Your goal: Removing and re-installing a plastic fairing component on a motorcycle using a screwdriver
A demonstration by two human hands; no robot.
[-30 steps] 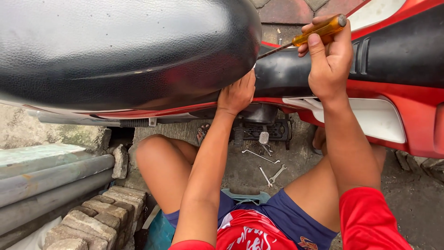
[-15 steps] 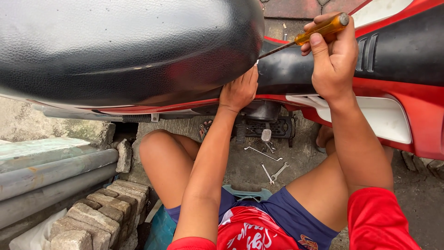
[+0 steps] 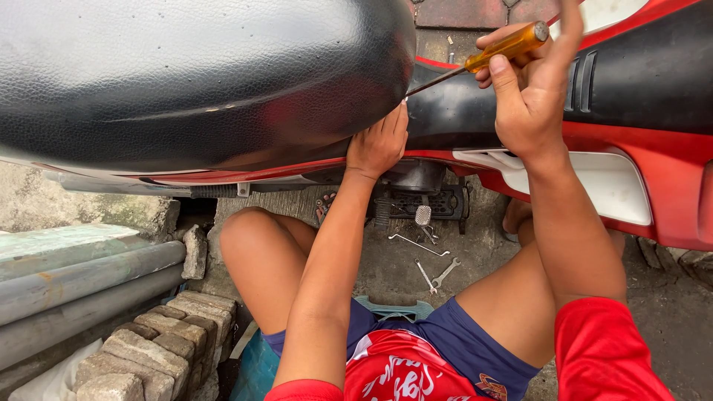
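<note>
The screwdriver (image 3: pixel 486 58) tip is hidden behind the seat (image 3: pixel 200 82), the left hand's (image 3: pixel 379 145) fingertips tuck under it, and the frame's edge crops the bike.

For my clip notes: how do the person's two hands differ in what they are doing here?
The right hand is raised and grips a yellow-handled screwdriver; the left hand sits lower, holds no tool, and presses on the black seat's edge. Both are bare and work at the seat's front.
</note>
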